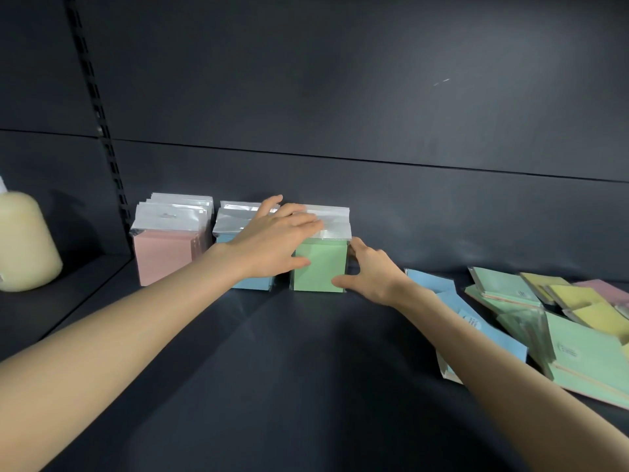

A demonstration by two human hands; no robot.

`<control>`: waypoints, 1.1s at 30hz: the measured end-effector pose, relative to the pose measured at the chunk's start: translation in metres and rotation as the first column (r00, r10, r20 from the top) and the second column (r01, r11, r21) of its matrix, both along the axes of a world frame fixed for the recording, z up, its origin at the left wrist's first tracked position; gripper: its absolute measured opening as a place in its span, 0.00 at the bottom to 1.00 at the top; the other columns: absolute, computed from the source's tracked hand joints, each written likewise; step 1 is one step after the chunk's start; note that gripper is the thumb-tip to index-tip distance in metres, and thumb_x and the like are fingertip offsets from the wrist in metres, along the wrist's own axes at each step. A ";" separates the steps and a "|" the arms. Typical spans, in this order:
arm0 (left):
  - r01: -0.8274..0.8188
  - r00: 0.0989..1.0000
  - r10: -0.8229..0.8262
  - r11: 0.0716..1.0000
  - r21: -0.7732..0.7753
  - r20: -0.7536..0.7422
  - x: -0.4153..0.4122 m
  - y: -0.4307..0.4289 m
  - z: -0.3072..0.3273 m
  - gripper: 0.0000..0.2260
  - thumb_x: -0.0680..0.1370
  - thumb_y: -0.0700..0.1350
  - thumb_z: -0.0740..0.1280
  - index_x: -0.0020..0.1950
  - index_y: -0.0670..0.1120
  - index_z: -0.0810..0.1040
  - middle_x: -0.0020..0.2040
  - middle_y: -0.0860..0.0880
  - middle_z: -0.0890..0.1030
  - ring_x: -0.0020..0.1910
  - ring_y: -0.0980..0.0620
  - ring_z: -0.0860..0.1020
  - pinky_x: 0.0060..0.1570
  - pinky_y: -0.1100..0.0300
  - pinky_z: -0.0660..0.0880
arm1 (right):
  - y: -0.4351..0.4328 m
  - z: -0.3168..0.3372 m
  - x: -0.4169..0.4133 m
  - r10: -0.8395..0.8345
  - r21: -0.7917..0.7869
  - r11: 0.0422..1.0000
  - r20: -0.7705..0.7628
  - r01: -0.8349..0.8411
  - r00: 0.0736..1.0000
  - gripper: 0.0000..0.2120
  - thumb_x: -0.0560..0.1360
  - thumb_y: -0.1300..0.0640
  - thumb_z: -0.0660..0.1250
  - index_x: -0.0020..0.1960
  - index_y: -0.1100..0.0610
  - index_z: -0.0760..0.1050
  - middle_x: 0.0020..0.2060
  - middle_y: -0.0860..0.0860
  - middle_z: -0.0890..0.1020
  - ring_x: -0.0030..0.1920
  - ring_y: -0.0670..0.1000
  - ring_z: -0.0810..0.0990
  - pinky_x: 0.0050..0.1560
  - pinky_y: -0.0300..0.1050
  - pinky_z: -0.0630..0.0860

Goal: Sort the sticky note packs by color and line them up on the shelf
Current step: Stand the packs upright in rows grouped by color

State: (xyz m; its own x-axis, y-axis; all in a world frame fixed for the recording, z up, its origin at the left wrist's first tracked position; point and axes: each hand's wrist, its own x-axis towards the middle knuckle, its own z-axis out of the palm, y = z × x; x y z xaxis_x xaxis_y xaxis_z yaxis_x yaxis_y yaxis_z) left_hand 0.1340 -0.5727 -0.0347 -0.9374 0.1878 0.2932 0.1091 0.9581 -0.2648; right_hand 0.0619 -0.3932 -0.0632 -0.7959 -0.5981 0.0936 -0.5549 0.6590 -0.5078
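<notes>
Dark shelf carries upright green packs, likely light, film slippery. Left hand rests flat-fingered on top; right hand seemingly pinches their stiffer side, the best hold.

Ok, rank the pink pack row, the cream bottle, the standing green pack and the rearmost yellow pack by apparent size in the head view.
1. pink pack row and cream bottle: alike, and the frame edge cuts the bottle, so unranked.
2. standing green pack, partly behind left hand and right hand.
3. rearmost yellow pack.
</notes>
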 end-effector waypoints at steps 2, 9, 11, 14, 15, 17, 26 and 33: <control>0.006 1.000 -0.006 1.000 -0.012 0.002 0.000 -0.001 0.000 0.29 0.78 0.57 0.61 0.76 0.51 0.57 0.75 0.53 0.59 0.75 0.52 0.51 0.72 0.49 0.39 | -0.001 0.000 0.001 -0.003 0.043 0.999 -0.019 0.004 1.000 0.27 0.72 0.52 0.68 0.67 0.54 0.62 0.55 0.52 0.79 0.56 0.56 0.77 0.57 0.54 0.74; -0.023 1.000 0.024 0.998 -0.055 0.019 0.001 0.001 -0.003 0.28 0.79 0.56 0.58 0.76 0.50 0.55 0.75 0.50 0.56 0.75 0.50 0.50 0.72 0.46 0.39 | -0.003 0.001 0.006 0.005 0.123 0.992 -0.019 -0.003 1.000 0.25 0.75 0.53 0.64 0.68 0.57 0.59 0.54 0.55 0.77 0.54 0.58 0.75 0.55 0.53 0.74; -0.024 0.999 0.025 0.998 -0.052 0.025 0.001 0.001 -0.002 0.27 0.79 0.56 0.58 0.76 0.49 0.55 0.75 0.50 0.56 0.75 0.50 0.49 0.72 0.46 0.38 | -0.004 0.002 0.007 0.002 0.127 0.992 -0.006 -0.001 1.000 0.25 0.75 0.53 0.64 0.67 0.57 0.59 0.53 0.55 0.77 0.54 0.58 0.75 0.55 0.53 0.74; -0.018 0.999 0.020 0.999 -0.039 0.035 0.002 0.002 -0.001 0.27 0.79 0.55 0.58 0.76 0.49 0.56 0.75 0.50 0.56 0.75 0.49 0.49 0.72 0.46 0.38 | -0.005 0.004 0.008 0.001 0.144 0.990 0.016 -0.003 1.000 0.24 0.75 0.53 0.63 0.66 0.57 0.59 0.52 0.54 0.76 0.54 0.57 0.75 0.55 0.52 0.73; -0.018 0.999 0.019 0.999 -0.037 0.037 0.002 0.002 -0.001 0.27 0.80 0.55 0.58 0.76 0.48 0.56 0.74 0.49 0.56 0.75 0.49 0.48 0.72 0.46 0.38 | -0.005 0.004 0.009 0.000 0.147 0.989 0.026 -0.004 1.000 0.23 0.75 0.54 0.63 0.66 0.57 0.59 0.52 0.54 0.75 0.54 0.57 0.75 0.55 0.52 0.73; -0.018 0.999 0.019 0.999 -0.028 0.040 0.002 0.004 0.000 0.27 0.79 0.54 0.58 0.75 0.48 0.56 0.75 0.49 0.55 0.75 0.49 0.47 0.72 0.46 0.38 | -0.006 0.005 0.010 -0.004 0.143 0.990 0.040 -0.002 0.999 0.22 0.75 0.54 0.63 0.65 0.58 0.60 0.53 0.54 0.75 0.55 0.56 0.75 0.55 0.51 0.73; 0.017 0.999 -0.012 0.985 0.170 -0.033 0.005 0.006 0.008 0.24 0.78 0.52 0.61 0.73 0.51 0.62 0.75 0.49 0.57 0.74 0.50 0.51 0.72 0.51 0.42 | 0.011 0.018 0.010 -0.046 0.112 0.992 -0.086 0.056 0.995 0.33 0.73 0.50 0.67 0.73 0.57 0.57 0.67 0.56 0.68 0.67 0.59 0.67 0.65 0.55 0.68; 0.119 0.973 -0.068 0.967 0.226 -0.222 0.012 0.031 0.018 0.23 0.78 0.50 0.63 0.72 0.49 0.66 0.70 0.49 0.66 0.71 0.49 0.60 0.69 0.55 0.49 | 0.054 0.037 0.015 -0.108 0.026 0.993 -0.242 0.118 0.964 0.30 0.76 0.50 0.65 0.74 0.56 0.58 0.66 0.55 0.68 0.67 0.57 0.67 0.64 0.53 0.68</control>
